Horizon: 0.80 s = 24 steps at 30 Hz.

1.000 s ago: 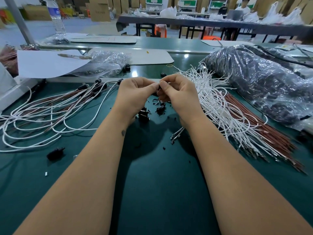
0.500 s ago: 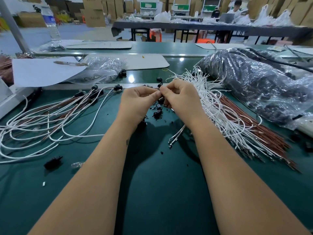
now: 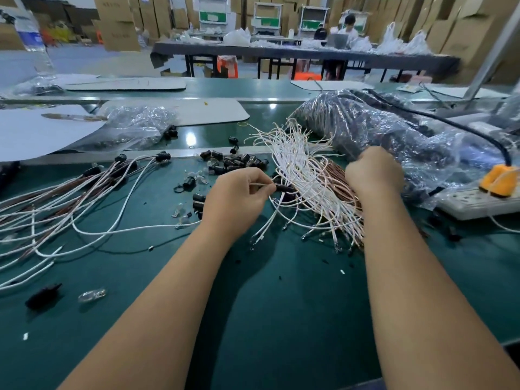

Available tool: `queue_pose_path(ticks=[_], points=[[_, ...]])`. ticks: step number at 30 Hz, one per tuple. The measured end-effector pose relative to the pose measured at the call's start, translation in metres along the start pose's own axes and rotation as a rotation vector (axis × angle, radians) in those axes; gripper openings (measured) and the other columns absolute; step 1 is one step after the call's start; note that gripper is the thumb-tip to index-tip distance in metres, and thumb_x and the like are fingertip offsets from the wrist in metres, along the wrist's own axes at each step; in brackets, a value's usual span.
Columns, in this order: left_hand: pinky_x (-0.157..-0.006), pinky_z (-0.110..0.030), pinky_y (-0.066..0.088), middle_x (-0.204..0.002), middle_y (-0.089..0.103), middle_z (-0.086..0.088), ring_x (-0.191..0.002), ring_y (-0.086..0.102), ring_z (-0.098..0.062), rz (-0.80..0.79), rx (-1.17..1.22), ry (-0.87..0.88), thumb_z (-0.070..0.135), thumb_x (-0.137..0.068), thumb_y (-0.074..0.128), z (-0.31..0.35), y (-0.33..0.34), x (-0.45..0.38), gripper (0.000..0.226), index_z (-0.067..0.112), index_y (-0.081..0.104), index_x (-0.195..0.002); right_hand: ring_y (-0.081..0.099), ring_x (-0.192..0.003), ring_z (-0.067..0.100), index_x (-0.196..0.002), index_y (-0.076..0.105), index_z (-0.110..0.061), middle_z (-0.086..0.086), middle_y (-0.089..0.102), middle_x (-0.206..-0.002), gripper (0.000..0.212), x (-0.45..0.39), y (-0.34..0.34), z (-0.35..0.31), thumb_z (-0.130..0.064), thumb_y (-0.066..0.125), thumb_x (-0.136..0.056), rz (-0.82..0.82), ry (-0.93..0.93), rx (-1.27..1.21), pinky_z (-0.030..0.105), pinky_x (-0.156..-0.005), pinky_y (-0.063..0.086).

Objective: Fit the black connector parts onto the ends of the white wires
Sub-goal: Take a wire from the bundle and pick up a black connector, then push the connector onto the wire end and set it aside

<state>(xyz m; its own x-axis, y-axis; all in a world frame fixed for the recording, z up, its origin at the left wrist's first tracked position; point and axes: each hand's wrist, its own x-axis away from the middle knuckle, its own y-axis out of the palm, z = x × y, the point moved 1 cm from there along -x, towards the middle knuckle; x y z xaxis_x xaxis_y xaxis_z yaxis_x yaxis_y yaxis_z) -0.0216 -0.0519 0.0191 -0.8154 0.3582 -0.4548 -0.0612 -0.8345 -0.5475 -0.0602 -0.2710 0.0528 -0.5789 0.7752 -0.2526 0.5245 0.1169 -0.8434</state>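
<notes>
Green matting is covering the bench (image 3: 281, 305), where the left hand (image 3: 239, 198) is pinching a thin white wire (image 3: 260, 184) tipped with a small black plastic connector (image 3: 284, 188). The right hand (image 3: 372, 171) is curling over the loose white-and-brown wire bundle (image 3: 309, 175); its grip cannot be told. It should be singling out one wire cleanly.

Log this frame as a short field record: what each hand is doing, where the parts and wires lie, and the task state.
left hand: pinches a white wire with a black connector at its end
right hand: fist over the unfinished wire bundle; what it holds is hidden
loose connectors: heaped beyond the left hand
finished wires: spread at left, connectors fitted
table: green mat
task state: in progress, many wires unfitted
</notes>
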Motion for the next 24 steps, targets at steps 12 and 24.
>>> queue_pose_path(ticks=[12, 24], points=[[-0.055, -0.022, 0.031, -0.054, 0.051, 0.035, -0.053, 0.047, 0.008, -0.065, -0.034, 0.002, 0.029, -0.087, 0.068, -0.003, 0.001, -0.003, 0.008, 0.03, 0.068, -0.079, 0.055, -0.109, 0.034, -0.103, 0.062, -0.011, 0.014, 0.065, -0.109, 0.021, 0.002, 0.017, 0.005, -0.011, 0.052, -0.085, 0.0, 0.041, 0.226, 0.049, -0.104, 0.027], [-0.052, -0.023, 0.036, -0.045, 0.049, 0.019, -0.044, 0.042, -0.001, -0.003, 0.073, -0.019, 0.024, -0.087, 0.069, -0.001, 0.0, -0.001, 0.011, 0.024, 0.067, -0.076, 0.049, -0.098, 0.027, -0.101, 0.062, -0.007, 0.013, 0.061, -0.107, 0.015, 0.015, 0.004, -0.009, -0.004, 0.052, -0.091, 0.292, -0.16, 0.062, 0.039, -0.092, 0.04]])
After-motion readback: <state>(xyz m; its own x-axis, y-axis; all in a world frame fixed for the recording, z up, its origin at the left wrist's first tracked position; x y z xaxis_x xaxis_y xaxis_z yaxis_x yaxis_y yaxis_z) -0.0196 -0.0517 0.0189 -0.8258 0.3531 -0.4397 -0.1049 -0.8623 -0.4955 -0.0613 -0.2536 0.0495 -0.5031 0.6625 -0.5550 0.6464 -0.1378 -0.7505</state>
